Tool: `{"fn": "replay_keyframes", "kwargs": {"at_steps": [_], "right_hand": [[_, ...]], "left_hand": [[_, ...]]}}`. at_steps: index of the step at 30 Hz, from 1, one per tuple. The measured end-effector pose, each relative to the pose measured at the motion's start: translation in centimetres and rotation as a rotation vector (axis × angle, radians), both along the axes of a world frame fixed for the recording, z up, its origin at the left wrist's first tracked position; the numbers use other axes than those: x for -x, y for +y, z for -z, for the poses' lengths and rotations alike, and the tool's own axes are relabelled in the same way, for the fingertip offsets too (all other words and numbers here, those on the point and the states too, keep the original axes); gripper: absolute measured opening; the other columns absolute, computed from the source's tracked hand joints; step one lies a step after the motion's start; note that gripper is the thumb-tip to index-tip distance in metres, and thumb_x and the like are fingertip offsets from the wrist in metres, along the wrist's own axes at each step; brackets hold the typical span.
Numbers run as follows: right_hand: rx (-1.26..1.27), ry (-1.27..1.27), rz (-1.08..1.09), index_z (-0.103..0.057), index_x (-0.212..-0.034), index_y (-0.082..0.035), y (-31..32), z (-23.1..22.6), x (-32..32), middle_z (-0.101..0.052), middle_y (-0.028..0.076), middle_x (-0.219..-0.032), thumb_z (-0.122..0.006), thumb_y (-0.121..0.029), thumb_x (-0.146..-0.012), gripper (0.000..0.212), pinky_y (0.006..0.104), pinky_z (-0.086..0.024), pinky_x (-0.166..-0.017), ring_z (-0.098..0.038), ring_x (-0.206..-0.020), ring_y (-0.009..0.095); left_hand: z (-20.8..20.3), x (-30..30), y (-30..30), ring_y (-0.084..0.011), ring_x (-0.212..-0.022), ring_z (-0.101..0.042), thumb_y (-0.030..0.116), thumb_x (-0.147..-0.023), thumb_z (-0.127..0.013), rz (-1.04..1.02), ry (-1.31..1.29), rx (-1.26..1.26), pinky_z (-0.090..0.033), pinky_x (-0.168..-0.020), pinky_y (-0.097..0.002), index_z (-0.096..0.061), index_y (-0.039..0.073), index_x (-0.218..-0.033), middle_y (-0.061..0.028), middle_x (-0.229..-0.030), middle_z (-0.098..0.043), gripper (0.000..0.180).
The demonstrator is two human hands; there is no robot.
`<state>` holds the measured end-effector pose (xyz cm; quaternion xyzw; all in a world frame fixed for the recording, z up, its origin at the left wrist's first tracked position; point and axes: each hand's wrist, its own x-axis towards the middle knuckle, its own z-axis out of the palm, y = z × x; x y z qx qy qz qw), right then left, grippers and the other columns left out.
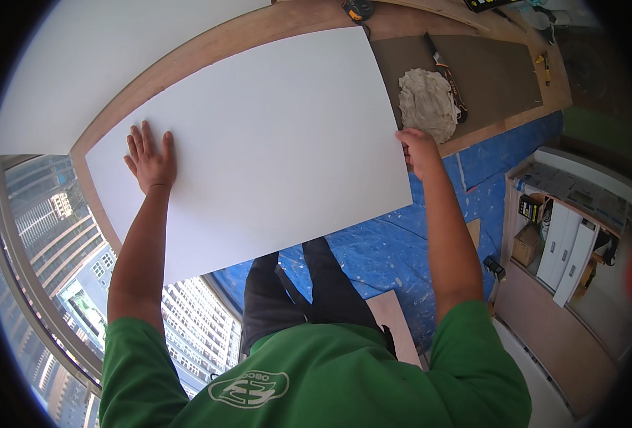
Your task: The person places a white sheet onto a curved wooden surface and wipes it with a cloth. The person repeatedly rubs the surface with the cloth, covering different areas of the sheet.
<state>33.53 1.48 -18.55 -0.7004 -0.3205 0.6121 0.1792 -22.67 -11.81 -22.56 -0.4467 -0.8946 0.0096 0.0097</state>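
Observation:
A large white sheet lies over the wooden worktop, its near edge jutting out past the front toward my legs. My left hand rests flat on the sheet near its left end, fingers spread. At the opposite end, my right hand pinches the sheet's right edge between thumb and curled fingers. Just beyond that hand sits a crumpled beige cloth. Beside the cloth lies a handsaw with a black and orange handle, on a brown board.
A tape measure sits at the worktop's far edge, and a small yellow tool lies at the right. Blue sheeting covers the floor. A shelf unit with boxes stands right; a window is on the left.

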Motion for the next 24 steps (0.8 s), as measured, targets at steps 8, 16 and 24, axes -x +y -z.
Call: {"fn": "replay_keyframes", "kwargs": {"at_steps": [8, 16, 24], "right_hand": [[0.235, 0.017, -0.122, -0.067, -0.113, -0.006, -2.2, -2.0, -2.7, -0.071, 0.006, -0.1, -0.067, -0.029, -0.098, 0.027, 0.0347, -0.056, -0.08, -0.068, -0.089, 0.017], [0.361, 0.068, -0.214, -0.066, -0.108, -0.006, -7.8, -2.0, -7.4, -0.072, 0.008, -0.1, -0.062, -0.022, -0.098, 0.019, 0.0377, -0.057, -0.081, -0.071, -0.088, 0.024], [0.328, 0.319, 0.086, -0.064, -0.119, -0.008, -13.8, -0.3, -7.7, -0.071, 0.01, -0.115, -0.066, -0.029, -0.101, 0.027, 0.0406, -0.056, -0.091, -0.07, -0.105, 0.025]], "left_hand": [[0.2, 0.1, 0.0, -0.0224, -0.162, -0.01, 0.068, -0.102, -0.036, 0.004, -0.013, -0.01, -0.005, -0.13, -0.0501, -0.022, 0.028, -0.167, -0.0025, -0.175, -0.015, 0.077], [0.3, 0.4, -0.1, -0.0229, -0.162, -0.01, 0.069, -0.102, -0.037, 0.016, -0.034, -0.015, -0.005, -0.13, -0.0508, -0.021, 0.028, -0.167, -0.0031, -0.175, -0.014, 0.079], [0.1, 0.3, -0.1, -0.0231, -0.162, -0.01, 0.07, -0.101, -0.036, 0.039, -0.054, -0.049, -0.005, -0.13, -0.0506, -0.022, 0.027, -0.167, -0.0039, -0.175, -0.015, 0.08]]}}
